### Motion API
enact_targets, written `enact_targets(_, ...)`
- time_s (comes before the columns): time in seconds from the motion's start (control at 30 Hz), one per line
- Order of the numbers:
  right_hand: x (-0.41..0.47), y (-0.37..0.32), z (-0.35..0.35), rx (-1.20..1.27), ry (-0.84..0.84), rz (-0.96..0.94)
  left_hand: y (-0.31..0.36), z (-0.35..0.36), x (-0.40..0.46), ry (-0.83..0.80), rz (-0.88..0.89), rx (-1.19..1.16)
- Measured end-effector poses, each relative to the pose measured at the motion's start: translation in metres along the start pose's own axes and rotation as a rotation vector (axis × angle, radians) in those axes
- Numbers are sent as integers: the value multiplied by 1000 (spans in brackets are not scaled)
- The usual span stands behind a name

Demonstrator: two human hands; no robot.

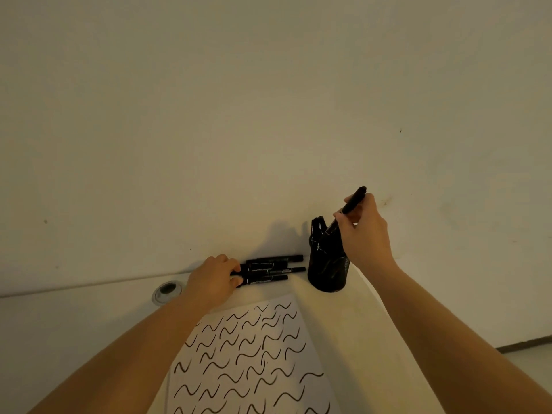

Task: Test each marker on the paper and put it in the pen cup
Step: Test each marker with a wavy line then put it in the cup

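Where the pale wall [268,115] fills most of the view, a white desk [59,324] runs along its foot, lit warmly in the middle. On the desk, near the person, lies a sheet of paper [248,360] covered in rows of short black wavy strokes; its far edge stops short of the markers and the cup. Both bare forearms reach in from the bottom corners. The black mesh pen cup [328,271] stands upright on the desk by the wall, right of the paper's far corner, with several dark markers already standing in it. The right hand [366,231] hovers just above and to the right of the cup, its fingers [340,218] curled round one black marker [349,206], which is tilted with its lower end at the mouth of the cup and its upper end pointing up and to the right. Left of the cup, a small pile of black markers [270,268] lies lengthwise along the wall. The left hand [213,279] rests at the left end of that pile, fingers bent and thumb closing on the end of the nearest marker. Left of that hand, a round cable grommet [168,290] is set into the desk.
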State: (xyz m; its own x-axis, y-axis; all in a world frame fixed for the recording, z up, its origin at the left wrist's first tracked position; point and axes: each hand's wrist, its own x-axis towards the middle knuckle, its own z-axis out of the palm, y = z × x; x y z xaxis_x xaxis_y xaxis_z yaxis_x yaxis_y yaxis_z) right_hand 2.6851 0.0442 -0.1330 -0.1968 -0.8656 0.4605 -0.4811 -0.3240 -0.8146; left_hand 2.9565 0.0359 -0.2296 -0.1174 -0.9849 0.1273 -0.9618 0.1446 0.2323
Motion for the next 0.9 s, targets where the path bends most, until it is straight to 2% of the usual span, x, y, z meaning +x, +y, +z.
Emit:
enact_targets(0.17, -1, 11, 10, -144, -28, -28, -2, 8, 7, 4, -3, -9)
enact_targets(0.33, -2, 20, 19, -372, -4, -158, -1, 13, 7, -24, 15, 37)
enact_targets(0.47, -4, 25, 29, -581, -89, -207, -1, 13, 6, -20, -15, -4)
enact_targets(0.73, -11, 28, 30, -652, -133, -257, -1, 1, -14, 80, -71, -91)
enact_targets(0.83, -20, 17, 24, -698, -8, -350, 9, -13, -28, 115, -80, -199)
enact_targets(0.9, -32, 6, 21, -612, 111, -393, 21, -23, -39, 125, -63, -275)
